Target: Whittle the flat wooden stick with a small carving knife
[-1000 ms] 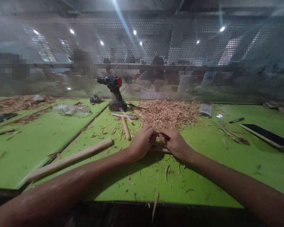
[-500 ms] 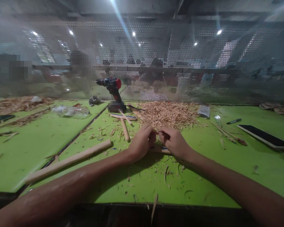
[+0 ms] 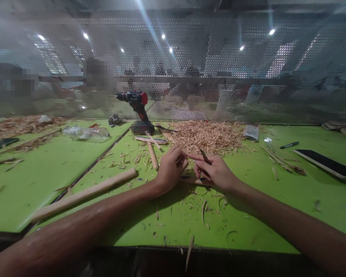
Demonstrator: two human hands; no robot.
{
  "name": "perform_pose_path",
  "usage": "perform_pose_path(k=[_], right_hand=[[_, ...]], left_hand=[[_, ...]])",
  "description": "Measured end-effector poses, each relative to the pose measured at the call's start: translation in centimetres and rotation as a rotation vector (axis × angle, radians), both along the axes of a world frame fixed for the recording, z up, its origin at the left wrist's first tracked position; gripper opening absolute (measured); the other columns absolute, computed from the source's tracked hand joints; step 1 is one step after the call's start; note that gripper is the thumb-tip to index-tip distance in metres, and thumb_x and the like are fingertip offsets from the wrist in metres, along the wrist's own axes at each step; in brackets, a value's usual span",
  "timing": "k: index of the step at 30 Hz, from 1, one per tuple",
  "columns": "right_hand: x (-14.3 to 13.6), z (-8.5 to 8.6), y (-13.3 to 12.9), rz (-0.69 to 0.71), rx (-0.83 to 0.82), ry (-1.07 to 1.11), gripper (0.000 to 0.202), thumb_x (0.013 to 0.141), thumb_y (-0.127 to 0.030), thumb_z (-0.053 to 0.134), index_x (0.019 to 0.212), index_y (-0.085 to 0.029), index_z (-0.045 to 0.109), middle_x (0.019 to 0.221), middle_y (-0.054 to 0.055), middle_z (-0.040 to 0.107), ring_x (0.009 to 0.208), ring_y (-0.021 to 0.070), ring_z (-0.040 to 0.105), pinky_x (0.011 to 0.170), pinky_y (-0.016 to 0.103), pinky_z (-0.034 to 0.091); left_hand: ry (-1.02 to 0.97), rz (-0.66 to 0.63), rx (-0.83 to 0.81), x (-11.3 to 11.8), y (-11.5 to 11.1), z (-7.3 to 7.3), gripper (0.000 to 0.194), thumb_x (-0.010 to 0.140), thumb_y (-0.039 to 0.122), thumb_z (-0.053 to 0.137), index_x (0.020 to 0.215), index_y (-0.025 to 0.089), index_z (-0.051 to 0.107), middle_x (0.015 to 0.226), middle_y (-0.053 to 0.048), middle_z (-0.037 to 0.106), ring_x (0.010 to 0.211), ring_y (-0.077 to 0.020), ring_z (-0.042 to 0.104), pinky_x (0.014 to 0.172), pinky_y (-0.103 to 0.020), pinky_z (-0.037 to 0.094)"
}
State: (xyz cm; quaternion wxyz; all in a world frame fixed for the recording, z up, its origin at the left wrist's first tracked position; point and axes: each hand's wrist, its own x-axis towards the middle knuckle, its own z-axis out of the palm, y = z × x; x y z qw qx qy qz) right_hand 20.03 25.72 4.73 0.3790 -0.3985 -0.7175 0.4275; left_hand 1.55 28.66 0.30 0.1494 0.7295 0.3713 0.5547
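Head view: Right hand (image 3: 219, 171) grips slim dark tool (image 3: 204, 156) between thumb and fingers, tip up, index stretched to left hand (image 3: 171, 169); upward tilt likely keeps tip clear of left fingers. Left hand curled, fingertips together; whether they pinch anything, hidden. Wood strip (image 3: 197, 181) lies on green table (image 3: 262, 200) beneath hands, partly covered. Drill (image 3: 137, 100) stands on base near mesh (image 3: 173, 109), shavings (image 3: 209, 136) heaped beside, probably leaving front free. Lettering on drill and packet (image 3: 251, 133) unreadable.

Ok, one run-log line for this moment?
left hand: curled, contents unclear | right hand: holds slim dark tool | nearby: wood strip | beyond: shavings pile
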Motion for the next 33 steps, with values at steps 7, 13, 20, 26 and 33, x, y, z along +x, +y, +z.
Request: perform_pose_path(k=[7,13,20,26,33], right_hand=[[-0.6,0.4,-0.4,-0.033,-0.237,0.192,0.042,0.095,-0.033,0.065,0.131,-0.015,0.078,0.061,-0.002,0.061,0.045,0.0074,0.034,0.042,0.023,0.026],[-0.5,0.2,0.0,-0.117,-0.073,0.137,0.034,0.094,-0.038,0.068,0.117,-0.017,0.083,0.061,-0.001,0.062,0.047,0.0091,0.038,0.045,0.025,0.027],[-0.2,-0.9,0.5,-0.21,0.318,0.028,0.019,0.092,-0.035,0.068,0.094,-0.019,0.08,0.071,0.002,0.065,0.063,0.0148,0.052,0.06,0.03,0.042],[0.2,-0.9,0.8,-0.265,0.387,-0.097,0.014,0.093,-0.031,0.064,0.091,-0.018,0.071,0.071,0.001,0.062,0.063,0.0155,0.051,0.059,0.029,0.041],[0.2,-0.5,0.9,-0.157,0.316,-0.172,0.014,0.093,-0.022,0.061,0.097,-0.019,0.073,0.076,0.002,0.066,0.065,0.0149,0.052,0.062,0.029,0.04]], left_hand=[[-0.053,0.033,0.072,0.1,-0.6,0.7,0.016,0.088,0.007,0.062,0.077,0.019,0.058,0.075,0.002,0.053,0.066,-0.0119,0.049,0.061,-0.025,0.037],[-0.062,-0.001,0.059,0.3,-0.8,1.0,0.012,0.091,0.011,0.063,0.081,0.018,0.061,0.075,0.001,0.054,0.066,-0.012,0.05,0.061,-0.025,0.038],[0.014,-0.108,0.037,0.4,-0.9,1.1,0.011,0.093,0.014,0.063,0.083,0.018,0.063,0.077,0.0,0.056,0.068,-0.0126,0.052,0.063,-0.025,0.039],[0.036,-0.126,-0.039,0.2,-0.6,1.0,0.008,0.091,0.016,0.065,0.084,0.018,0.064,0.081,-0.001,0.06,0.066,-0.0112,0.052,0.062,-0.023,0.042],[-0.208,-0.206,-0.338,-0.2,0.1,0.3,0.016,0.091,0.033,0.069,0.092,0.018,0.066,0.075,-0.001,0.065,0.06,-0.0127,0.06,0.052,-0.023,0.046]])
